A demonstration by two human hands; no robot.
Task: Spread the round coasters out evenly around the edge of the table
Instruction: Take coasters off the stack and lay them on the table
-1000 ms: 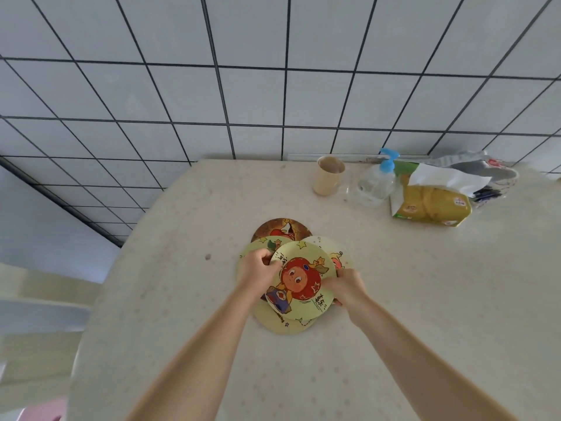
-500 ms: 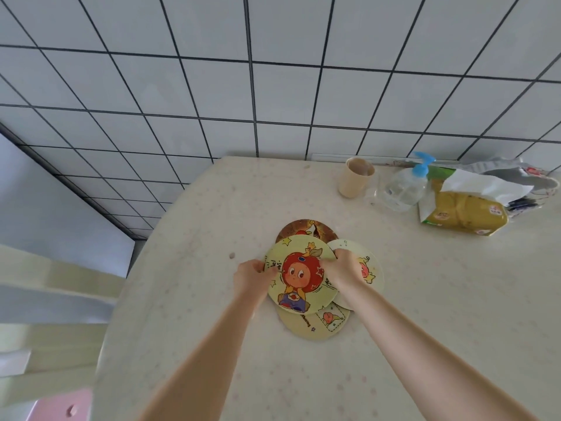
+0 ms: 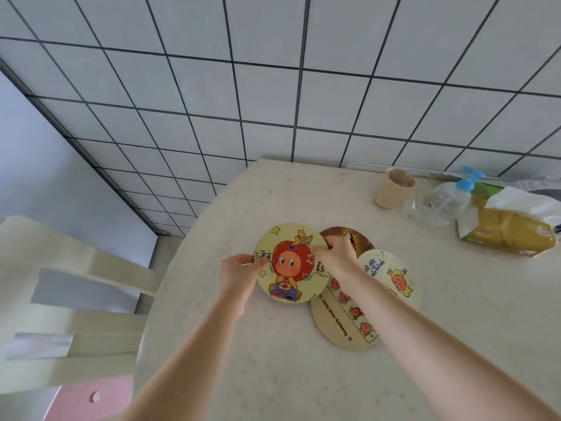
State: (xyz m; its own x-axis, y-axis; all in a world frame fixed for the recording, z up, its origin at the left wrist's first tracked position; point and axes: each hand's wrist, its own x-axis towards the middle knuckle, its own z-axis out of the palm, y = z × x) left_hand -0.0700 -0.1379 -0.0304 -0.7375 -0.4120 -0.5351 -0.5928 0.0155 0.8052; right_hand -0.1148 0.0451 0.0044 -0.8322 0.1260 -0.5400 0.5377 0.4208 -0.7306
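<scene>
**Top coaster gripped two-handed, heading for the left edge**

Left hand [image 3: 238, 273] pinches the left rim of the apple-character coaster [image 3: 290, 264]; right hand [image 3: 335, 255] has fingertips closed on its upper right rim. Coaster sits left of the pile, lower edge overlapping the strip-print coaster [image 3: 340, 326]; can't tell if it's lifted or flat. Other coasters are clustered mid-worktop: the brown one [image 3: 356, 240] behind the right hand, the pale lettered one [image 3: 391, 276] to its right, partly under the forearm.

To do this step well: likely lift, not drag, so the coasters underneath don't shift. Set it just inside the curved left edge of the worktop [image 3: 212, 360], near the chair [image 3: 76, 299], not overhanging. Leave even gaps for the remaining three. Far right holds a cup [image 3: 393, 192], pump bottle [image 3: 446, 202] and tissue pack [image 3: 510, 229], so spacing there looks tight.
</scene>
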